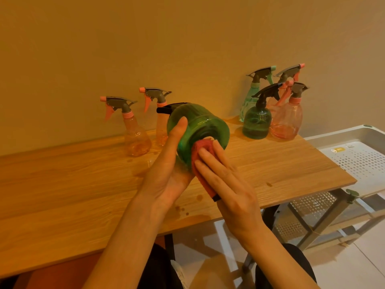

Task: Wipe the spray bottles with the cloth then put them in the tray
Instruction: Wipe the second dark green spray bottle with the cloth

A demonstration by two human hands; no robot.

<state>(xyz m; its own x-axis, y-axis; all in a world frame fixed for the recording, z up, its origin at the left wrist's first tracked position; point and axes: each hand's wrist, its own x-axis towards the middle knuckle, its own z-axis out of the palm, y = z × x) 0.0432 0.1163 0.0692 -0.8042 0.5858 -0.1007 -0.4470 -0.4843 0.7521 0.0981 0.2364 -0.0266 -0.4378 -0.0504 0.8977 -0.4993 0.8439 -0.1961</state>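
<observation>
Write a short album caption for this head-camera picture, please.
Left hand holds a green spray bottle tipped sideways while right hand presses a red cloth to its base.

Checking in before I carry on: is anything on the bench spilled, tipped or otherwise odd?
Small wet spots and drips dot the wooden tabletop near its front edge, below the green plastic spray bottle being wiped. The other bottles stand upright. Nothing else stands out.

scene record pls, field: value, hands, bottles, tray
left hand: grips the dark green plastic spray bottle, held sideways above the wooden table
right hand: flat fingers press the red cloth on the bottle's base
standing on table: six bottles, two orange at left, four clustered at right
white perforated tray: right of table, no bottles visible in it
</observation>
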